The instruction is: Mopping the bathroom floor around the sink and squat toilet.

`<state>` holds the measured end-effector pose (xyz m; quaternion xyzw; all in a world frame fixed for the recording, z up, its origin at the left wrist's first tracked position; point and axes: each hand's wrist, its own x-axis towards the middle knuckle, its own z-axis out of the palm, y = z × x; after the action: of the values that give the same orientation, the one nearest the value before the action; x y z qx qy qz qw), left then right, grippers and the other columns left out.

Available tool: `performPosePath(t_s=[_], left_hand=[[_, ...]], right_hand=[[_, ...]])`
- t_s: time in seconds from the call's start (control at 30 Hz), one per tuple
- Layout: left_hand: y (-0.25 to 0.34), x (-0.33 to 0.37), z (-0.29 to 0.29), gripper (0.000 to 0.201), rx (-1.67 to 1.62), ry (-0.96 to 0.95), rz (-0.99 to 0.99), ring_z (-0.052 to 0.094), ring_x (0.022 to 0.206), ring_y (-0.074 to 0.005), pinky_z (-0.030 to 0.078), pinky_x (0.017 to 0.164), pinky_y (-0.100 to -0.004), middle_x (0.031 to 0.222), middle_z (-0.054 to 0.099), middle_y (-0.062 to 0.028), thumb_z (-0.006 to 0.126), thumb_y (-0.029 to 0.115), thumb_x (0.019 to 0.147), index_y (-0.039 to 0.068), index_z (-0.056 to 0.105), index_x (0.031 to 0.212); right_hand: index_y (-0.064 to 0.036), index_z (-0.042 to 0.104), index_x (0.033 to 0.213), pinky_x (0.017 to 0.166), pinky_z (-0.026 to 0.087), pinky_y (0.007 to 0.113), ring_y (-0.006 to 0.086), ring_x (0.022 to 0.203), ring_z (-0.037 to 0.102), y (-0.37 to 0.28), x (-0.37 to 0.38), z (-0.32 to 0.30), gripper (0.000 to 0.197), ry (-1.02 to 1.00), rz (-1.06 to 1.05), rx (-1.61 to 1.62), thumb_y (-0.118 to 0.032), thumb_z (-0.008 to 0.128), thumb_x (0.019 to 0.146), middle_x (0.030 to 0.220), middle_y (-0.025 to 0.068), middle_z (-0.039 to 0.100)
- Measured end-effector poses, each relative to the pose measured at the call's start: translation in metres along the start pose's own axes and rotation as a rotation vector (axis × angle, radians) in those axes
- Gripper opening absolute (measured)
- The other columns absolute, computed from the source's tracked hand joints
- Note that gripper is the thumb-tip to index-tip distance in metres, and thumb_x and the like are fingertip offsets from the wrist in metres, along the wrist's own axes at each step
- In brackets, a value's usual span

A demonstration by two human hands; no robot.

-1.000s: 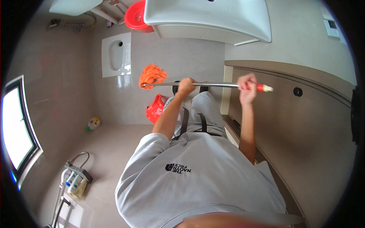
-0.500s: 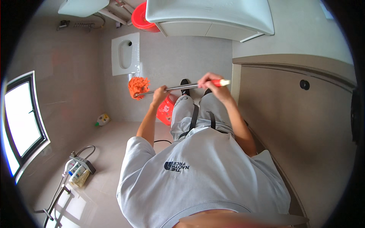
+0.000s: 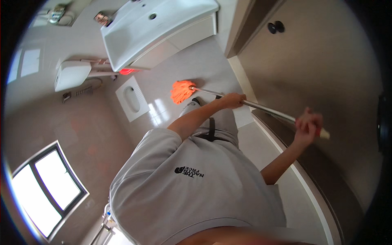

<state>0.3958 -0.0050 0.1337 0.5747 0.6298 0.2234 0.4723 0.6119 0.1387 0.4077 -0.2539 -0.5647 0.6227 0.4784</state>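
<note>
Around the person stand several fixtures: one white washbasin (image 3: 126, 41) above a pale cabinet (image 3: 171, 45), one squat toilet (image 3: 134, 107) set in the floor (image 3: 157, 83), and one white cistern (image 3: 72, 76) on the wall. A small patterned object (image 3: 103, 18), its kind unclear, sits at the basin's corner. One red bucket (image 3: 128, 71) shows only as a sliver, the basin and cabinet covering most of it. On the right, one brown door (image 3: 326, 61) with black door hardware (image 3: 275, 27) lies close behind the pole's grip end as seen from above, its pale frame (image 3: 241, 79) running near the left hand; these, with the cabinet, bound the floor around the mop. On the left, one window (image 3: 51, 190) shows two bright panes, and the shirt (image 3: 196, 196) hides part of some shower fittings (image 3: 105, 222).

One mop slants across the view: its single orange head (image 3: 183, 91) is over the floor between the squat toilet and the door frame, just beyond one dark shoe (image 3: 197, 100). Both hands are on its one metal pole (image 3: 269, 109). The left hand (image 3: 233, 101) is wrapped around the middle; the right hand (image 3: 309, 122), blurred, has its fingers curled about the red grip near the pale tip (image 3: 324, 134), how tightly one cannot tell
</note>
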Motion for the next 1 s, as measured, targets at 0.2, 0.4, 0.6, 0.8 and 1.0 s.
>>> performPosePath(t_s=[0.2, 0.4, 0.6, 0.8, 1.0], left_hand=[[0.095, 0.075, 0.038, 0.023, 0.116, -0.085, 0.34, 0.066, 0.087, -0.0389, 0.052, 0.077, -0.0497, 0.084, 0.069, -0.0174, 0.064, 0.024, 0.078, 0.011, 0.071, 0.096], [0.078, 0.092, 0.068, 0.022, 0.055, 0.083, 0.322, 0.068, 0.079, -0.0394, 0.054, 0.072, -0.0504, 0.078, 0.069, -0.0177, 0.067, 0.026, 0.07, 0.01, 0.073, 0.084], [-0.008, 0.03, 0.036, 0.022, -0.043, 0.209, 0.081, 0.068, 0.085, -0.0383, 0.055, 0.076, -0.0492, 0.084, 0.069, -0.0179, 0.068, 0.025, 0.071, 0.01, 0.073, 0.087], [-0.118, -0.079, 0.019, 0.02, -0.171, 0.541, -0.2, 0.068, 0.089, -0.0361, 0.054, 0.079, -0.0469, 0.093, 0.071, -0.0146, 0.066, 0.026, 0.075, 0.012, 0.072, 0.088], [-0.217, -0.24, 0.024, 0.016, -0.388, 0.968, -0.612, 0.066, 0.085, -0.0407, 0.053, 0.077, -0.0501, 0.086, 0.068, -0.0201, 0.066, 0.021, 0.077, 0.008, 0.068, 0.086]], right_hand=[[-0.0029, 0.053, 0.103, 0.103, 0.036, 0.049, 0.0094, 0.041, 0.033, -0.071, -0.058, -0.036, 0.02, 0.484, -0.408, -0.312, -0.015, 0.05, 0.086, 0.048, -0.002, 0.035], [-0.0009, 0.051, 0.108, 0.098, 0.038, 0.048, 0.0115, 0.039, 0.032, -0.068, -0.062, -0.026, 0.028, 0.414, -0.535, -0.402, -0.013, 0.048, 0.083, 0.046, -0.0003, 0.034], [-0.0021, 0.051, 0.106, 0.095, 0.043, 0.042, 0.0116, 0.042, 0.03, 0.011, -0.03, 0.049, 0.029, 0.26, -0.27, -0.246, -0.017, 0.045, 0.083, 0.048, 0.0005, 0.031], [-0.0032, 0.056, 0.097, 0.06, 0.035, 0.029, 0.01, 0.048, 0.029, 0.091, -0.025, 0.16, 0.022, -0.013, -0.004, -0.1, -0.016, 0.045, 0.083, 0.053, -0.0017, 0.032], [-0.0033, 0.056, 0.093, 0.057, 0.032, 0.029, 0.0124, 0.058, 0.038, 0.185, -0.085, 0.301, 0.018, -0.425, 0.426, 0.048, -0.017, 0.046, 0.086, 0.061, 0.0007, 0.04]])
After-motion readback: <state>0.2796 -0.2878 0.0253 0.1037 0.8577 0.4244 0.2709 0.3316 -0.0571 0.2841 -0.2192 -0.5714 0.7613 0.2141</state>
